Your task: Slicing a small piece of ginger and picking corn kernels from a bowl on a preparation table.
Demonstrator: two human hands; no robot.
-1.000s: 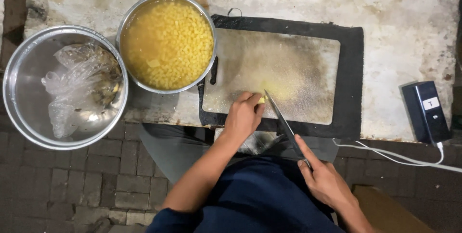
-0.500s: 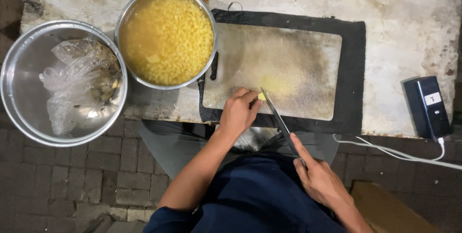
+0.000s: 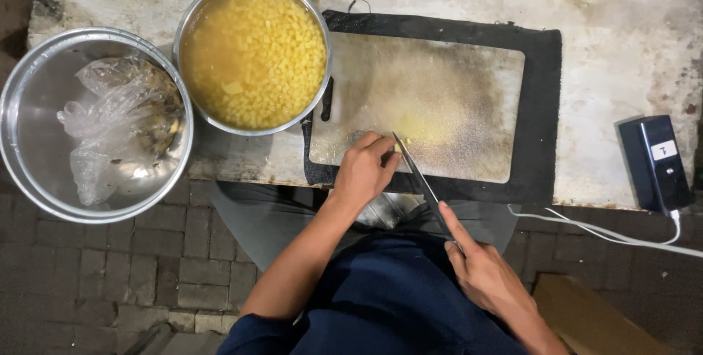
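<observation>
Left hand (image 3: 364,170) pinches a yellow piece (image 3: 398,148) on the cutting board (image 3: 469,84); right hand (image 3: 487,278) grips the knife (image 3: 417,178). Upper left, a pot of diced yellow pieces (image 3: 253,54) touches the board's edge.

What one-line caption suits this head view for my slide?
Left hand steadies yellow piece on cutting board; right hand slices with knife.

Yellow cubes (image 3: 253,58), black mat (image 3: 542,113), silver bowl (image 3: 29,179)

Your left hand (image 3: 364,172) pins a yellow piece (image 3: 398,148) on the cutting board (image 3: 439,98) at frame centre; your right hand (image 3: 487,278) grips the knife (image 3: 417,179).
</observation>
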